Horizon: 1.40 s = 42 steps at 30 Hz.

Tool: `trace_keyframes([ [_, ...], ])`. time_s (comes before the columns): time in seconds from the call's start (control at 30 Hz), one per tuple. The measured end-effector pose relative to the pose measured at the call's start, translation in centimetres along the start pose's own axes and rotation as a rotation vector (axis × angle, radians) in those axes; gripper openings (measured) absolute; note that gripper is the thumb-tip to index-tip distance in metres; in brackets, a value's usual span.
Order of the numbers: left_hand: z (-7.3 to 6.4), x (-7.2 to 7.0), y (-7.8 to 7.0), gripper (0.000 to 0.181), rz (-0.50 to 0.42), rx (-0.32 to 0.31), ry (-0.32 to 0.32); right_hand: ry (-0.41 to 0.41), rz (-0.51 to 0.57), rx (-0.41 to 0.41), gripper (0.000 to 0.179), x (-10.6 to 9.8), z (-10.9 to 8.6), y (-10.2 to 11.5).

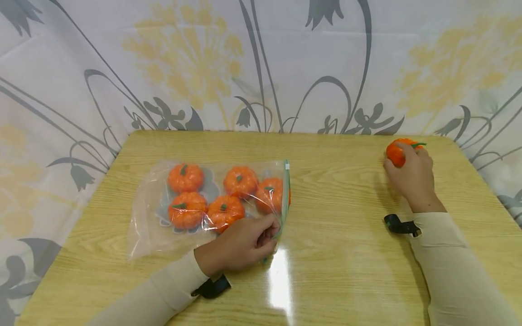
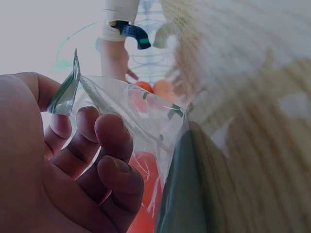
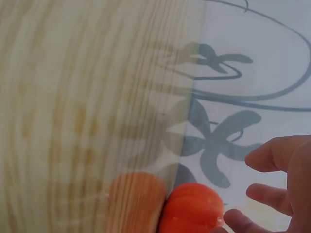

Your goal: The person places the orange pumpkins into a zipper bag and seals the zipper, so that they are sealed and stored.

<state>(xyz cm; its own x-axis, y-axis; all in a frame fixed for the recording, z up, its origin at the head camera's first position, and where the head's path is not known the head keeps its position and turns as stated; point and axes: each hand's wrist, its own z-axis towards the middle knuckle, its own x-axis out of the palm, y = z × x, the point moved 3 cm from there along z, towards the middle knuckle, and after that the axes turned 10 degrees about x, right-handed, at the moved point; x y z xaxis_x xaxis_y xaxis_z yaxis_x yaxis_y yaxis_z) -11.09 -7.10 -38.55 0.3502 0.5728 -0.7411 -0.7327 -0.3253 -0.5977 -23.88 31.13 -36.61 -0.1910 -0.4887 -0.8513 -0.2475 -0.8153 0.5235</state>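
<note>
A clear zip bag (image 1: 142,231) with a green closure strip (image 1: 286,194) lies flat, holding several small orange toy pumpkins (image 1: 185,178). My left hand (image 1: 240,243) pinches the near corner of the bag's mouth; in the left wrist view the left hand (image 2: 92,155) lifts the green-edged film between thumb and fingers. Far off at the right back, my right hand (image 1: 412,176) reaches over a single pumpkin (image 1: 394,153) with a green stem. In the right wrist view the right hand (image 3: 272,189) has its fingers spread, one fingertip right beside the pumpkin (image 3: 192,208).
The wood-grain table (image 1: 334,253) ends at a flower-patterned cloth (image 1: 285,68) hanging along its back and sides. Black straps with small devices (image 1: 214,287) sit at both wrists. Wide bare wood lies between the bag and the right hand.
</note>
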Motion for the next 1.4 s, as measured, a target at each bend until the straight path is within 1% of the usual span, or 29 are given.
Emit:
trace_keyframes([
  [0.13,0.1,-0.1,-0.1,0.013,0.012,-0.004,-0.001,0.0,-0.019,0.014,0.061,-0.3,0.3,-0.5],
  [0.43,-0.1,0.1,0.1,0.013,-0.006,-0.016,0.01,-0.013,-0.04,0.045,0.066,-0.3,0.7,-1.6],
  [0.6,-0.1,0.1,0.1,0.013,-0.009,-0.028,0.01,0.017,-0.066,0.088,0.071,-0.5,0.9,-1.8],
  [0.8,-0.2,0.4,0.2,0.013,-0.013,-0.038,0.025,0.057,-0.09,0.123,0.071,-0.5,0.6,-2.6],
  [1.0,-0.1,0.3,0.2,0.013,-0.002,-0.035,0.017,0.062,-0.103,0.124,0.069,-0.6,0.9,-2.9],
  [1.13,-0.2,0.5,0.3,0.013,-0.011,-0.039,0.029,0.086,-0.105,0.13,0.068,-0.4,0.7,-3.0],
  [1.27,-0.2,0.5,0.3,0.013,-0.004,-0.041,0.026,0.08,-0.072,0.108,0.065,-0.3,0.7,-2.8],
  [1.4,-0.1,0.4,0.2,0.013,0.002,-0.038,0.017,0.09,-0.038,0.063,0.064,-0.1,0.8,-2.4],
])
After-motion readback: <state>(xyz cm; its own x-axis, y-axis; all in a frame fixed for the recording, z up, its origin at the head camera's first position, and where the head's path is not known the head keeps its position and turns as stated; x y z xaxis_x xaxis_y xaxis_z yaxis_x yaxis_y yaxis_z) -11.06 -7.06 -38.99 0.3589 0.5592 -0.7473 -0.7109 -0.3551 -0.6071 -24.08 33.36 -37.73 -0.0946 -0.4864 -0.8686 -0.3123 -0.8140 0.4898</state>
